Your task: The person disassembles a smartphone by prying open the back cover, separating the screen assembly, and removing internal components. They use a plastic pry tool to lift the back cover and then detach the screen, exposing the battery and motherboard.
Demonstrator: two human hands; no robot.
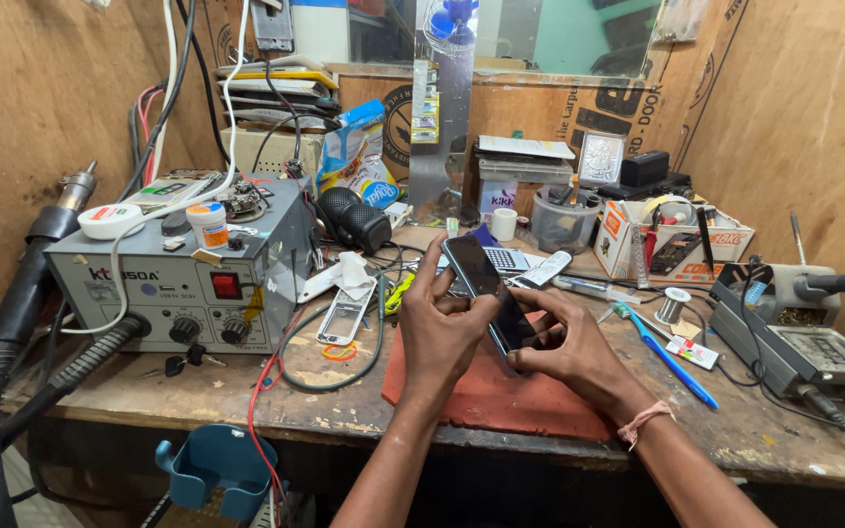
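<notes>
Both hands are gripping the slim black glass-fronted smartphone (488,293), left hand (439,328) fingers curled behind it, right hand (567,354) fingertips pinching its lower edge; it is looking intact and unopened.

Plywood walls (12,117), cluttered, seemingly wooden workbench (735,430)

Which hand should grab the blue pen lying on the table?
Probably the right hand: the blue pen lies just beside it. The left hand is farther off, gripping the phone.
</notes>
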